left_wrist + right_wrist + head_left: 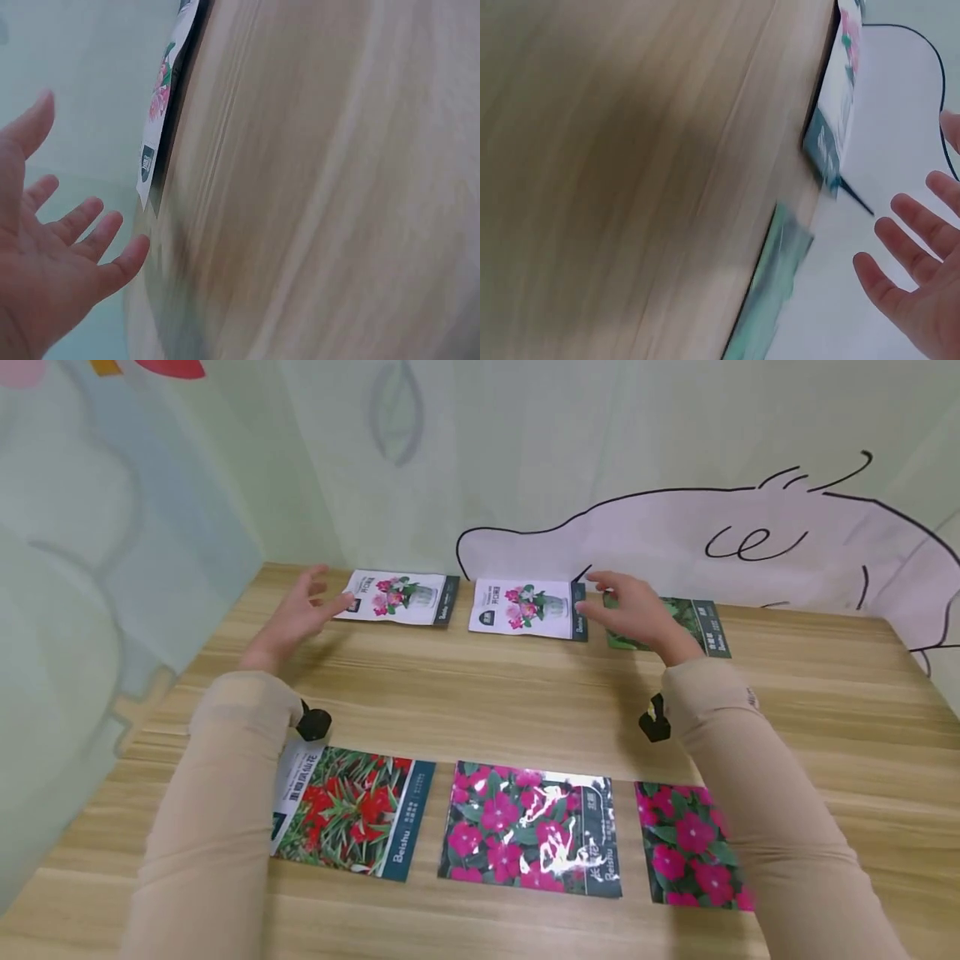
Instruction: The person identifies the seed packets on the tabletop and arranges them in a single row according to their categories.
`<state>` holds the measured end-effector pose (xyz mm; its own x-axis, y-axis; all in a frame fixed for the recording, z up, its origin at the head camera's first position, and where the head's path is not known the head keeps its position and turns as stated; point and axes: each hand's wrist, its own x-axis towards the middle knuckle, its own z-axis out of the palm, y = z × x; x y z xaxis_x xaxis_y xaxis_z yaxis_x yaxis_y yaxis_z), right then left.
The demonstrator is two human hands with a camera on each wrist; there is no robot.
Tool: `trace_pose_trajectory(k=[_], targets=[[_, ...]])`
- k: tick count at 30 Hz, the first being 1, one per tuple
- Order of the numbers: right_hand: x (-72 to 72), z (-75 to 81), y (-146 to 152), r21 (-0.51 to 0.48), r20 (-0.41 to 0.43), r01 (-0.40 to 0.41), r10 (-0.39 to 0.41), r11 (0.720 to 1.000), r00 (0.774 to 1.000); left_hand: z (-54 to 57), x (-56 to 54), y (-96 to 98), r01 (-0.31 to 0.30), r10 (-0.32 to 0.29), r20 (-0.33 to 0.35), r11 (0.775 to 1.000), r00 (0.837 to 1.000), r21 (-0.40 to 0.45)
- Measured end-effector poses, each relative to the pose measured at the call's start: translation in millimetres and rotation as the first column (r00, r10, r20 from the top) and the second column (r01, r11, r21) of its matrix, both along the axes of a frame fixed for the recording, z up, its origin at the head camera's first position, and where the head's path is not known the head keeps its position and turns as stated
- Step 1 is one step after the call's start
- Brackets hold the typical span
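Observation:
My left hand hovers at the left end of the back row, its fingers spread and holding nothing. Its thumb overlaps the edge of a white seed packet with pink flowers in a vase. A matching white packet lies in the middle of that row. Between it and a green seed packet is my right hand, fingers apart and nothing in them. That hand partly covers the green packet in the head view. The right wrist view shows the fingers raised above the green packet.
A front row has a red-flower packet, a glossy pink-flower packet and another pink-flower packet, partly hidden by the right sleeve. All lie on a wooden table. A printed curtain-like backdrop borders its back edge.

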<state>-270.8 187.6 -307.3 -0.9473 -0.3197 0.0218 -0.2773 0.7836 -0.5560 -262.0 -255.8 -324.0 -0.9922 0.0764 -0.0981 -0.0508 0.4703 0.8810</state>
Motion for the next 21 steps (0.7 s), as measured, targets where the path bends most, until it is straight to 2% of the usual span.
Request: trace_pose_trajectory(k=[4,7,11,16,19,21], targets=[[-9.7,-9.0,-25.7,-0.056,-0.021,-0.003,0.002,0.998,1.0,-1.6,-2.2,-2.1,-0.09,0.088,0.02,0.992,0.996,0.092],[-15.0,-18.0,-45.4,-0.094,-0.048,-0.007,0.003,0.996,0.999,-3.9,-2.5,-2.1,-0.124,0.122,0.026,0.986,0.992,0.113],[-17.7,-22.9,-72.7,-0.182,-0.053,0.003,-0.013,0.983,0.998,-6.0,-4.2,1.3,-0.134,0.134,0.008,0.982,0.991,0.132],[-16.5,-22.3,-107.8,-0.277,-0.02,0.002,-0.007,0.961,1.0,-6.6,-8.9,6.9,-0.142,0.144,-0.013,0.982,0.989,0.123],[-13.6,-22.5,-124.1,-0.343,0.029,0.005,0.005,0.939,1.0,-6.1,-10.8,8.1,-0.135,0.135,0.004,0.985,0.991,0.111],[-11.2,-22.9,-132.3,-0.406,0.08,0.028,0.005,0.913,0.997,-5.5,-11.5,8.3,-0.13,0.129,0.015,0.985,0.991,0.114]])
